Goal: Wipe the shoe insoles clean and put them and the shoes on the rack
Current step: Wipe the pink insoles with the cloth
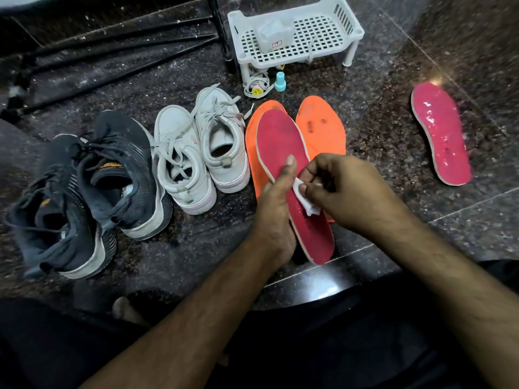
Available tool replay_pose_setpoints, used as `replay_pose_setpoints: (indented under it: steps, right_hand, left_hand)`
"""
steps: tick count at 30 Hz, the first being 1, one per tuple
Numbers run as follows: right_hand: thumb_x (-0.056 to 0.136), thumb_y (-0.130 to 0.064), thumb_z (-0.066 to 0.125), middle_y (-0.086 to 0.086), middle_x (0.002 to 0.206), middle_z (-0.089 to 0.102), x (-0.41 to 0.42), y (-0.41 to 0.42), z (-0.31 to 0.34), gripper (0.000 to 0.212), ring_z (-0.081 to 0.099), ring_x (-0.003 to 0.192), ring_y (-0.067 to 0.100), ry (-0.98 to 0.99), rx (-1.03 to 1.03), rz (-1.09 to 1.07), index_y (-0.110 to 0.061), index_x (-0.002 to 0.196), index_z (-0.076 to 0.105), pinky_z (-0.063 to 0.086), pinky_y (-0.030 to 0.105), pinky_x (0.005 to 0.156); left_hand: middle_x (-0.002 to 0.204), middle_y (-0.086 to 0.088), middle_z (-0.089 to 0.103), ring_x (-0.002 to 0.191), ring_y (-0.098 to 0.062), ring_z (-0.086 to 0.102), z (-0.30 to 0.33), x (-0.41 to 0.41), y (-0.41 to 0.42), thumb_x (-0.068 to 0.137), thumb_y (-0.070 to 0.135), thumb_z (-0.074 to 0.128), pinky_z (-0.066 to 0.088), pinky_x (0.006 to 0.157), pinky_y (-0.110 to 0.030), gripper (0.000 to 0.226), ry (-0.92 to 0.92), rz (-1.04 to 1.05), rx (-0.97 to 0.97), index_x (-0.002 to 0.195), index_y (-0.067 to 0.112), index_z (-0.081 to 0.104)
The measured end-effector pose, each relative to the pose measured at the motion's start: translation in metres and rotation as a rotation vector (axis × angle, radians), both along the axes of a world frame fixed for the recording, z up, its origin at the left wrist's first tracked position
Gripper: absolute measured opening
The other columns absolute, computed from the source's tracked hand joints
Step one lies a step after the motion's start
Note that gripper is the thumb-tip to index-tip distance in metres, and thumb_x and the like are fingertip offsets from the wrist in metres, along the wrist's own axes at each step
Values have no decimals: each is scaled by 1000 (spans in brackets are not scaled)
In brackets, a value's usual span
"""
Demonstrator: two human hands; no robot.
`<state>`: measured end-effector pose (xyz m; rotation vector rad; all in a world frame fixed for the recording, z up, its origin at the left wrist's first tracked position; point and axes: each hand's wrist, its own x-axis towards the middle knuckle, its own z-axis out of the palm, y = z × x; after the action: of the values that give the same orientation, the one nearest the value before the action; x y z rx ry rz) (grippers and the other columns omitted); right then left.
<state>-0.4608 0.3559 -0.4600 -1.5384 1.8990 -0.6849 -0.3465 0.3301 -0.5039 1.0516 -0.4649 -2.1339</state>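
Left hand grips insole; right hand pinches wipe.

- A dark speckled granite floor is spreading across the view, with thin pale joints crossing it.
- Light is glinting off its polished surface.
- Black tripod legs are lying at upper left.

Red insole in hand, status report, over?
Left hand grips red insole; right hand pinches white wipe on it. Second red insole wet on floor, orange insoles waiting. Rack unobstructed.
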Motion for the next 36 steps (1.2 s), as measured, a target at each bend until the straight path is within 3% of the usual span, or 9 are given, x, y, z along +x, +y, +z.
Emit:
replay_pose_setpoints:
  steps: [4, 8, 13, 16, 20, 23, 27, 32, 36]
  right_hand:
    - [86, -25, 68, -5, 86, 63, 4, 4, -1, 7, 61, 81, 17, 249, -52, 99, -25, 93, 67, 49, 34, 76]
    - [85, -30, 70, -8, 80, 66, 2, 5, 7, 6, 63, 77, 13, 229, 12, 236, -25, 88, 70, 52, 35, 76]
    - [83, -33, 66, -11, 77, 62, 5, 7, 11, 2, 57, 68, 6, 232, 21, 413, -31, 83, 65, 52, 34, 68]
    - [82, -47, 56, -11, 85, 57, -3, 4, 13, 17, 60, 81, 13, 385, -4, 429, -34, 90, 61, 54, 41, 67]
    - [85, -47, 62, -9, 96, 59, -23, -3, 19, 19, 64, 91, 20, 485, -112, 262, -35, 98, 65, 53, 37, 69]
    - [85, -39, 68, -5, 95, 62, -32, -11, 20, 16, 64, 91, 24, 438, -166, 106, -29, 97, 69, 54, 40, 72]
    - [86, -41, 53, 2, 87, 63, -9, -5, 19, 27, 64, 80, 27, 359, -106, 219, -22, 94, 70, 54, 43, 73]
    - [88, -28, 62, -6, 79, 69, 12, 10, 17, 12, 63, 70, 9, 210, 27, 460, -23, 90, 73, 50, 28, 70]
    - [85, -34, 66, -12, 78, 68, -1, 8, 21, 8, 58, 64, -2, 185, 86, 555, -28, 86, 72, 47, 17, 65]
  left_hand:
    - [127, -34, 58, 93, -34, 67, -7, -1, -5, 96, 40, 61, 60, 77, -42, 67, -97, 100, -11, 143, -5, 44]
    - [109, -23, 62, 86, -30, 66, 1, 2, -6, 89, 52, 65, 58, 79, -42, 75, -116, 82, -30, 137, -3, 50]
    - [70, -8, 59, 60, -19, 59, 10, 3, 0, 93, 65, 47, 52, 62, -28, 57, -159, -62, 6, 85, 11, 63]
    - [54, -5, 60, 42, -16, 57, 13, 2, 3, 98, 66, 34, 49, 44, -24, 64, -163, -194, -13, 77, 11, 60]
    - [72, -10, 63, 47, -20, 61, 16, 3, 12, 98, 71, 22, 47, 39, -27, 73, -131, -405, -79, 90, 12, 64]
    - [83, -8, 65, 51, -20, 61, 16, -1, 21, 97, 72, 21, 48, 40, -27, 73, -83, -479, -76, 104, 12, 62]
    - [65, -5, 64, 47, -19, 59, 18, 0, 12, 98, 71, 17, 49, 41, -28, 72, -96, -352, -46, 105, 15, 62]
    - [63, -8, 58, 58, -21, 54, 14, 11, -8, 93, 78, 32, 46, 61, -29, 82, -119, -108, 67, 53, 16, 68]
    - [64, -4, 65, 52, -18, 62, 19, 10, -4, 96, 73, 31, 55, 53, -28, 72, -84, -219, 61, 78, 15, 70]
